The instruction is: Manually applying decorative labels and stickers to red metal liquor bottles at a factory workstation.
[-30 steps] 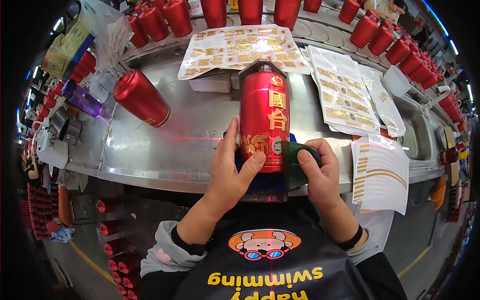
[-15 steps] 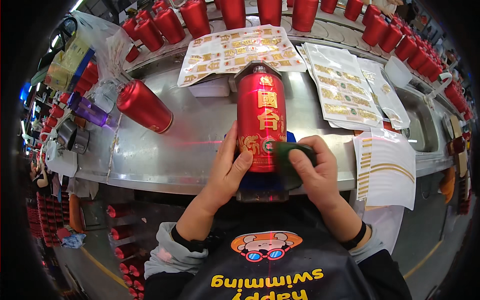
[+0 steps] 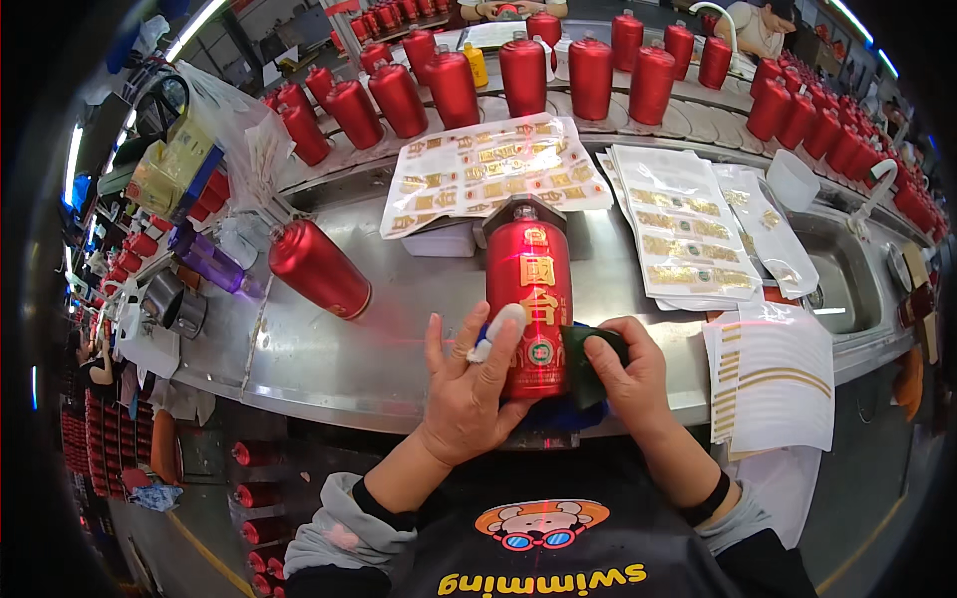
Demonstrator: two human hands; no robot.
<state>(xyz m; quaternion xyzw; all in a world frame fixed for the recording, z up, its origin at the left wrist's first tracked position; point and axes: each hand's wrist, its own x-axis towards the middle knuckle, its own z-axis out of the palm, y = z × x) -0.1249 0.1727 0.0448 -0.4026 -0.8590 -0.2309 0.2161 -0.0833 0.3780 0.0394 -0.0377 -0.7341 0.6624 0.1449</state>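
Observation:
A red bottle [image 3: 528, 289] with gold characters and a round green emblem lies in a holder, its neck pointing away from me. My left hand [image 3: 469, 389] is at its lower left side, fingers spread, one fingertip covered in white; the thumb side reaches the bottle's base. My right hand [image 3: 638, 374] pinches a dark green flat scraper-like piece [image 3: 595, 367] between thumb and fingers, beside the bottle's lower right edge. Blue material [image 3: 568, 414] shows beneath the bottle. A plain red bottle [image 3: 317, 267] leans on the table at the left.
Sheets of gold decals [image 3: 498, 169] lie behind the bottle, with more decal sheets [image 3: 688, 224] and gold-striped sheets [image 3: 773, 379] to the right. A sink [image 3: 847, 269] is at the far right. Several red bottles [image 3: 523, 75] line the conveyor; people sit beyond it.
My left hand has lifted its fingers off the bottle's side and spread them. The green piece has moved from the bottle's front to its right edge. The view has tilted up.

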